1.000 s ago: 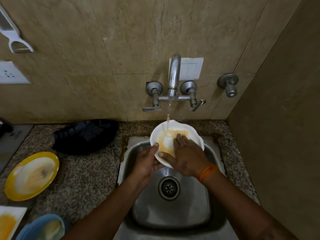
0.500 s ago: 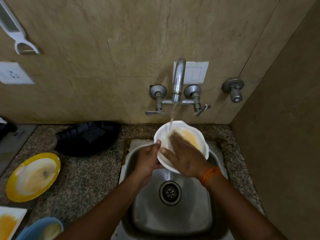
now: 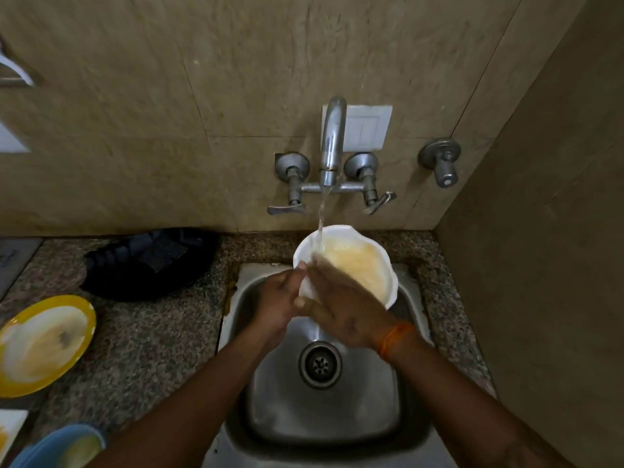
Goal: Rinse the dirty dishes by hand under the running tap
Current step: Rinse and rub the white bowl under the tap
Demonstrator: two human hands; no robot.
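a: the left hand (image 3: 282,298) grips the white bowl (image 3: 368,261) at its near rim, tilted over the sink (image 3: 324,417), fingers curled round the edge. wet rim, one-sided hold; it could slip and knock the steel.

b: and the right hand (image 3: 344,312)?

a: flat inside the bowl, fingers (image 3: 320,265) straight, holding nothing (blurred at the tips). the stream from the tap (image 3: 332,143) lands at the bowl's left edge, so water may splash onto the table (image 3: 152,332).

b: contents?

a: yellowish film across the bowl. the yellow plate (image 3: 44,346) and the blue bowl (image 3: 57,447) on the table show similar smears.
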